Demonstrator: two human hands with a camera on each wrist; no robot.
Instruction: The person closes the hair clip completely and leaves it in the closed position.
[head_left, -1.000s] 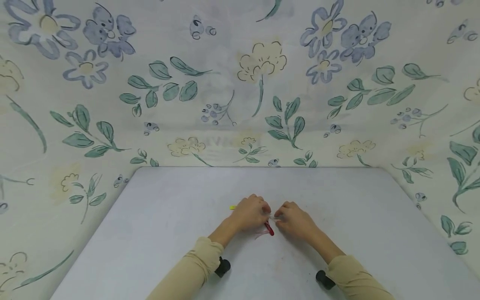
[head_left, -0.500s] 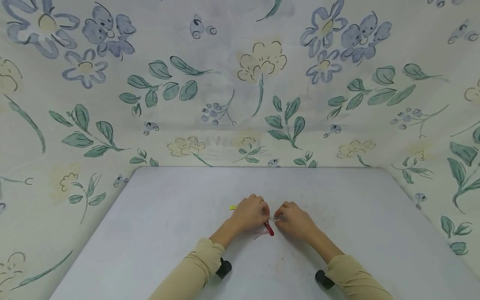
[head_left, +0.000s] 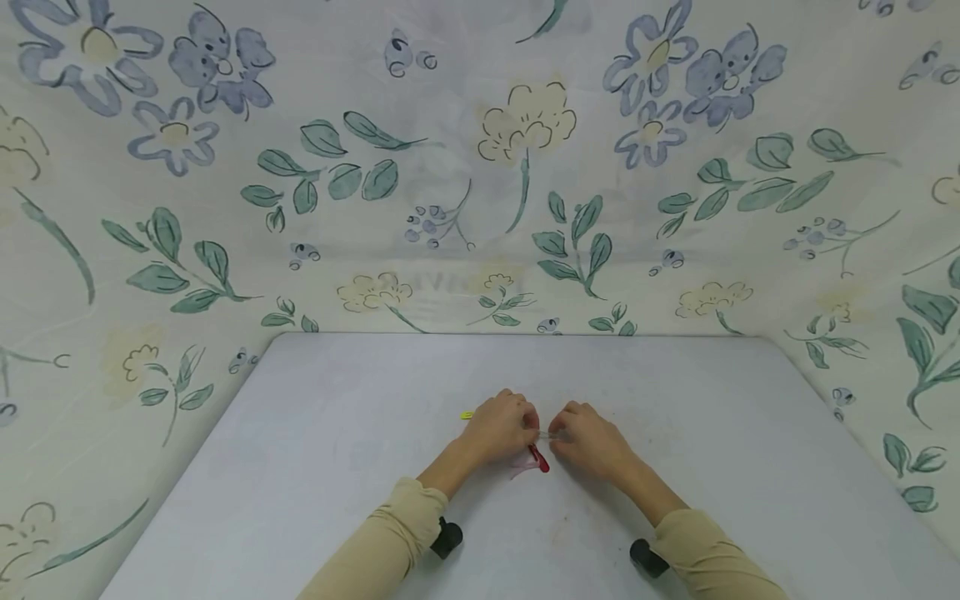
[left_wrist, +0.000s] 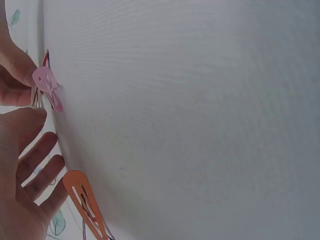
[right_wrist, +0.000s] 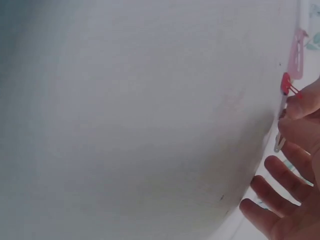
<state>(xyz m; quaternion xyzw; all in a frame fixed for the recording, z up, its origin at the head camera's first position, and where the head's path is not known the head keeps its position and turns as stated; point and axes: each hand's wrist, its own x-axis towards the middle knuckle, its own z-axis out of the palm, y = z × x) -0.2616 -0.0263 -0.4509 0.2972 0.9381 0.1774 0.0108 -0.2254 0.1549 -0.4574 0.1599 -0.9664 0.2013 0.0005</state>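
In the head view, my left hand [head_left: 501, 427] and right hand [head_left: 588, 437] meet near the table's middle. A pale, whitish snap hair clip [head_left: 545, 434] spans the small gap between their fingertips, and each hand pinches it. Its narrow shape also shows at the right hand's fingertips in the right wrist view, as a pale clip [right_wrist: 279, 143]. Just below the left fingers lies a red hair clip [head_left: 540, 459], with a pink hair clip [head_left: 522, 468] beside it. The left wrist view shows the pink clip [left_wrist: 45, 80] overlapping the red one. Fingers partly cover the pale clip.
A yellow hair clip [head_left: 467, 415] peeks out beyond the left hand. Near the left palm, an orange hair clip [left_wrist: 82, 192] shows in the left wrist view. Floral cloth [head_left: 480, 208] stands behind and at both sides of the white table [head_left: 337, 400].
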